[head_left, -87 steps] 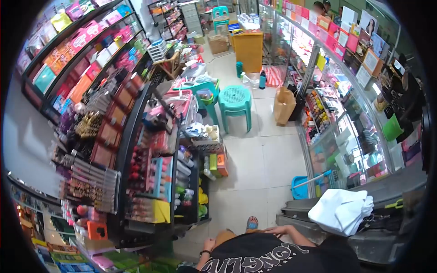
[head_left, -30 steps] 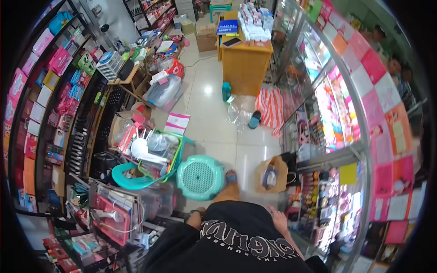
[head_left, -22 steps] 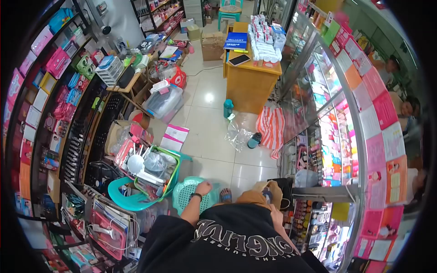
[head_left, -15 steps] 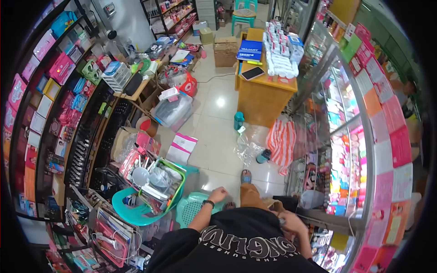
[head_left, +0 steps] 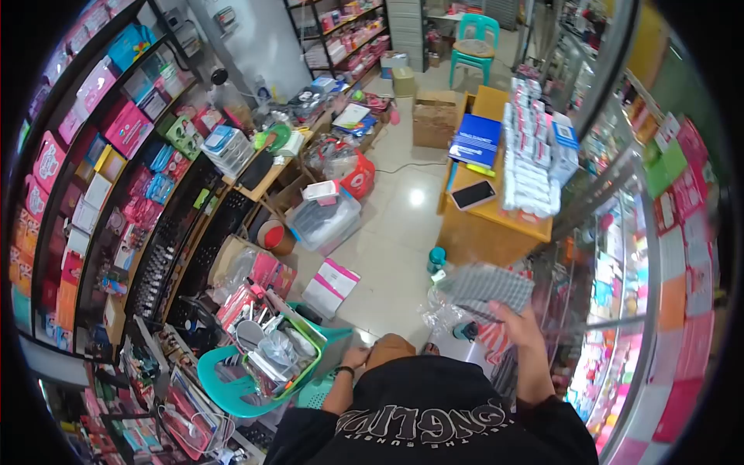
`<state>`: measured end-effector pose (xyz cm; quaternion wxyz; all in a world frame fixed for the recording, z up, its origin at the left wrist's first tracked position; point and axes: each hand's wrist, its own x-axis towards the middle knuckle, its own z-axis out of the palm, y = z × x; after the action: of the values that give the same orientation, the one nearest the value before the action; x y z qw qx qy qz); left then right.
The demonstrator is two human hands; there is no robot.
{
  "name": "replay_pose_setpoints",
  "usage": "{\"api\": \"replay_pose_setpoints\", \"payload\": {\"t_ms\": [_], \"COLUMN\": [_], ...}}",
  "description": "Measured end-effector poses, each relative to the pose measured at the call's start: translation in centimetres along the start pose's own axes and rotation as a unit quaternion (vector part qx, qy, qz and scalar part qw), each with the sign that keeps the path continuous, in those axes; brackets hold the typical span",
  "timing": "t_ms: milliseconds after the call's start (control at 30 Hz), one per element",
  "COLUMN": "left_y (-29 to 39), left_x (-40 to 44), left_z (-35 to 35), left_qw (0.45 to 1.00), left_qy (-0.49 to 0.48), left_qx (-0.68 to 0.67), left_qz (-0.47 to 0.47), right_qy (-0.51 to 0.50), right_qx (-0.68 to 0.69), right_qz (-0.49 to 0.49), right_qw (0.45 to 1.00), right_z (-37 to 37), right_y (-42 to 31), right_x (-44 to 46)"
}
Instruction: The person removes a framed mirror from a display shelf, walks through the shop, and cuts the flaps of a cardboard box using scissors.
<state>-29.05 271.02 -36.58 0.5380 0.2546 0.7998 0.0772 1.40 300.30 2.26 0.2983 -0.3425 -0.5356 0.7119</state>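
My right hand (head_left: 515, 324) is raised out in front, closed on the near edge of a flat, grey checked piece (head_left: 488, 293) that looks like folded cloth and is slightly blurred. It hangs in the air before the desk, partly covering a red-and-white striped plastic bag (head_left: 496, 339) on the floor. My left hand (head_left: 355, 359), with a dark band at the wrist, is low beside my bent knee (head_left: 387, 350), near a teal stool (head_left: 314, 394). Its fingers are small and partly hidden, and nothing shows in them.
A wooden desk (head_left: 484, 242) bears white packs (head_left: 531, 147), a blue record book (head_left: 475, 141) and a phone (head_left: 473, 195). On the left, a teal chair (head_left: 221, 380) carries a loaded basket (head_left: 306, 364). A teal bottle (head_left: 437, 260) stands on the floor. Glass shelving flanks the right.
My right hand has come up and forward from my side, now with the grey checked piece in it. My left hand has dropped slightly toward my knee. The view has shifted.
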Motion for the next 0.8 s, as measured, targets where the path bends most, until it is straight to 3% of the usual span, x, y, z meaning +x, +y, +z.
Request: {"api": "replay_pose_setpoints", "payload": {"t_ms": [33,100,133,167,200,233,300,467,700,800], "left_y": [1.2,3.5,3.7,3.4,2.6,1.9,0.2,-1.9,4.5,9.9], "left_x": [-0.2,-0.6,0.0,0.7,1.5,2.4,4.9,10.5,22.0,23.4], "left_z": [-0.1,-0.2,-0.9,-1.7,-2.3,-3.1,-5.4,-14.2,-32.3,-36.7], "left_qw": [0.997,0.976,0.964,0.970,0.978,0.986,0.996,0.995,0.996,0.997], "left_qy": [0.068,0.205,0.252,0.230,0.197,0.158,0.080,-0.034,0.053,0.072], "left_qx": [0.007,0.030,0.022,0.000,-0.018,-0.030,-0.026,0.055,0.073,-0.017], "left_qz": [0.021,0.058,0.076,0.072,0.059,0.039,-0.007,-0.082,-0.019,0.012], "right_qy": [-0.009,-0.179,-0.219,-0.247,-0.408,-0.413,-0.547,-0.605,-0.623,-0.629], "right_qx": [0.002,0.138,0.184,0.228,0.260,0.264,0.257,0.249,0.254,0.247], "right_qz": [0.002,-0.042,0.027,0.096,0.025,0.027,-0.039,-0.064,-0.066,-0.066], "right_qw": [1.000,0.973,0.958,0.937,0.875,0.871,0.796,0.754,0.737,0.734], "right_z": [1.6,7.4,9.5,10.9,11.7,12.5,15.9,19.9,24.1,24.8], "right_y": [-0.9,-5.7,-8.8,-10.9,-9.7,-9.8,-12.6,-13.6,-14.5,-14.5], "right_x": [2.1,7.2,8.3,9.2,12.3,14.3,18.1,25.9,36.9,39.4]}}
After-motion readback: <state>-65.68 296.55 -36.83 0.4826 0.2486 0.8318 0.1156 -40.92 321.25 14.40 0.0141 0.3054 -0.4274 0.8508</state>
